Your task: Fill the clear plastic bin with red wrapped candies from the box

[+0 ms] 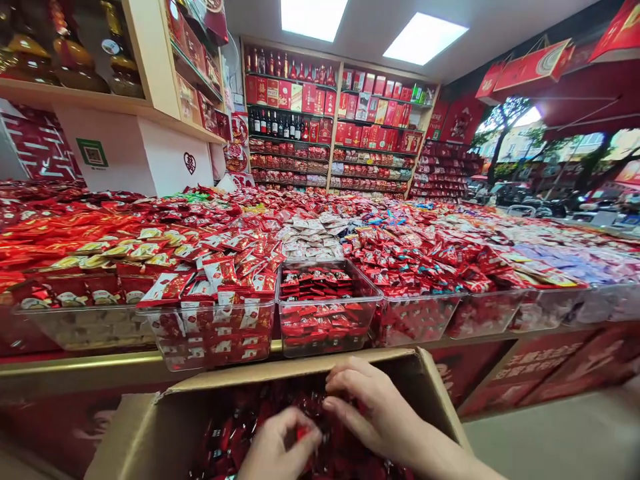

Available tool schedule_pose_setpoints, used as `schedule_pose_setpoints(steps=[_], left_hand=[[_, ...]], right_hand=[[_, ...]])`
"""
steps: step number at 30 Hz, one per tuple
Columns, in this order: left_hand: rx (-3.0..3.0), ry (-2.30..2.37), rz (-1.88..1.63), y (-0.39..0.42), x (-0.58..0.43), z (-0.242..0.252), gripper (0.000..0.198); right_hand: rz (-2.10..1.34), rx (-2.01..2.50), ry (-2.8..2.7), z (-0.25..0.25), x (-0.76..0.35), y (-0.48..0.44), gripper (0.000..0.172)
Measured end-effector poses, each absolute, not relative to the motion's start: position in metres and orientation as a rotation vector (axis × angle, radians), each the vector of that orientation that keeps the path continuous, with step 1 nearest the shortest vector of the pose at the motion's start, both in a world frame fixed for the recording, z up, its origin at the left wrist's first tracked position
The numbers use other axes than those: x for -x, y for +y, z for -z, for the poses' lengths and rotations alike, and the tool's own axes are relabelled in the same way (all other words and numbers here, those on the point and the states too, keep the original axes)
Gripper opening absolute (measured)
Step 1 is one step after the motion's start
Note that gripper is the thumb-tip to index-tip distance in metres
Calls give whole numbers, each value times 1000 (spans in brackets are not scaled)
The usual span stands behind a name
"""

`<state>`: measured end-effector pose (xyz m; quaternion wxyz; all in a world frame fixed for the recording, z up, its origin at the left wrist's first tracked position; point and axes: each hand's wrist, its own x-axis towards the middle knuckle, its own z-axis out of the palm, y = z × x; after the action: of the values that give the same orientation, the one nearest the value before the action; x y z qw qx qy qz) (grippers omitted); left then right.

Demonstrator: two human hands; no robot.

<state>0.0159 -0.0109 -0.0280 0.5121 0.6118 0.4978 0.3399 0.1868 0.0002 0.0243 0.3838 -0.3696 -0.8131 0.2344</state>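
An open cardboard box [135,427] stands at the bottom of the head view, with many small dark red wrapped packets [225,433] inside. Both hands reach into it. My left hand [283,443] has its thumb and forefinger closed in a pinch, with a bit of red wrapper showing between them. My right hand [373,403] is over the packets to the right, its fingers bent and its thumb below them; whatever is between them is hidden. Just beyond the box, a clear plastic bin [327,327] holds rows of red packets, lower than the heaped bins around it.
Clear bins [215,333] heaped with wrapped sweets line the counter across the view. White packets [313,240] are piled behind the low bin. Shelves [330,127] with bottles and red boxes stand at the back. Floor [550,433] shows at lower right.
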Motion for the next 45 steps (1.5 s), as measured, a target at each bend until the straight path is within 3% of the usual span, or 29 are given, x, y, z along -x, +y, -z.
schedule_pose_setpoints(steps=[4,12,20,28,33,36,41,45], left_hand=[[-1173,1135,-1092,-8,-19,15,22],[-1084,1128,-1102,-16,-16,13,21],[-953,1072,-1108,-20,-19,22,26],[-789,988,-1020,-24,-30,8,22],[-934,1117,-1183,-21,-24,13,18],[-1363,1160,-1422,-17,-14,19,14],[-2112,1038,-1461,-22,-13,22,28],[-1845,1005,-1485,-32,-26,24,23]], right_hand=[[-972,1153,-1707,4,-177,-9,31],[-1420,1019,-1209,2,-168,-9,27],[-1413,992,-1011,1,-169,-10,27],[-1248,1075,-1189,3,-173,-12,24],[-1067,1098,-1364,5,-178,-12,15],[-835,1077,-1432,7,-175,-16,9],[-1249,860,-1235,9,-165,-21,26],[-1367,849,-1039,7,-165,-17,28]])
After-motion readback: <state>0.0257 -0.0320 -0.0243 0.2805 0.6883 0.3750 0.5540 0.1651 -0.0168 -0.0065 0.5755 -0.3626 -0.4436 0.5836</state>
